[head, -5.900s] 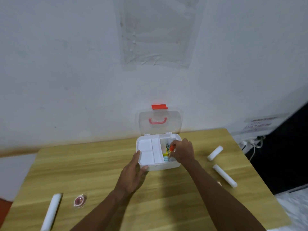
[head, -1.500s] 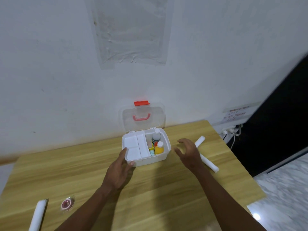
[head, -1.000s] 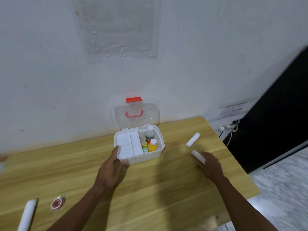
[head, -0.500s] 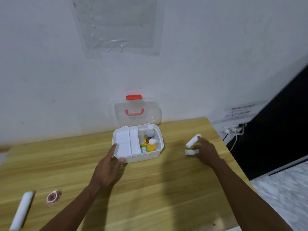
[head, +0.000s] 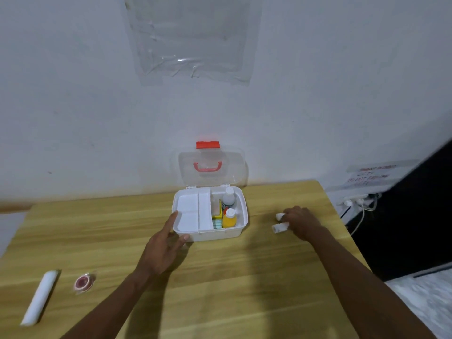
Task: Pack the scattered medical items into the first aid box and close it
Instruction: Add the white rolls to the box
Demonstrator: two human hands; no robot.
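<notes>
Our right hand (head: 302, 222) now curls round both white rolls (head: 280, 227) on the table (head: 244, 277), where a moment ago it held one. Our left hand (head: 165, 244) lies straight-fingered against the open first aid box (head: 220, 233), near the rolls' left.

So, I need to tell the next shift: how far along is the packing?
Done: two bottles stand in the open first aid box. In hand: the right hand grips two white rolls; the left hand rests against the box. Left: a long white roll, a round red item, then shutting the lid.
</notes>
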